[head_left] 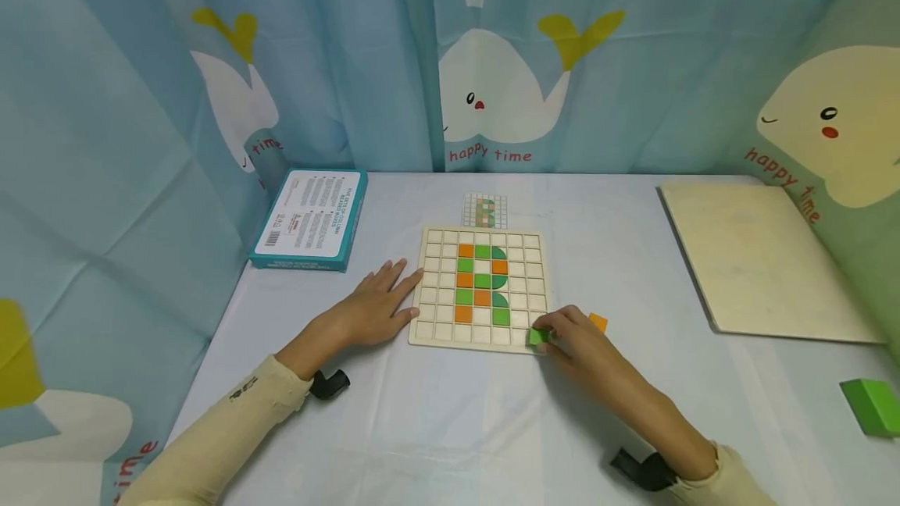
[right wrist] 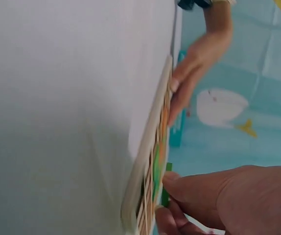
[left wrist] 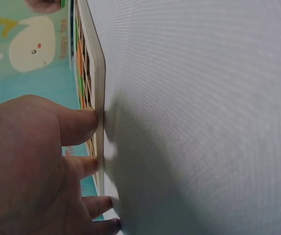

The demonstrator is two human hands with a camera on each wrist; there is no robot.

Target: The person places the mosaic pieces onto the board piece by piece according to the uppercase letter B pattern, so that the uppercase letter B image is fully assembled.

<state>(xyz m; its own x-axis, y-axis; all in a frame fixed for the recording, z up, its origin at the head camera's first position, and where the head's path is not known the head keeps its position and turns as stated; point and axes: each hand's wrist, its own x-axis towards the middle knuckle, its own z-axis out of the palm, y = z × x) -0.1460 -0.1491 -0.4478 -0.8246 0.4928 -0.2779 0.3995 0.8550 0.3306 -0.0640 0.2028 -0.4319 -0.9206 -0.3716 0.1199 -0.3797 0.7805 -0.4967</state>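
A wooden grid board (head_left: 430,332) lies on the table, with orange and green tiles set in its cells in the shape of a letter R. My left hand (head_left: 373,307) rests at the board's left edge, fingers spread; in the left wrist view the thumb (left wrist: 79,126) touches the rim. At the board's lower right corner my right hand (head_left: 580,342) pinches a green tile (head_left: 537,336) between thumb and fingers. The right wrist view shows this green tile (right wrist: 165,196) edge-on, partly hidden by the thumb. An orange tile (head_left: 598,322) lies just beyond the right hand.
Behind the board lies a small pattern card (head_left: 485,211) with the same coloured letter. A teal box (head_left: 309,219) stands at the back left. On the right are a flat wooden panel (head_left: 766,260) and a green block (head_left: 872,408). Printed curtains (head_left: 394,61) enclose the table.
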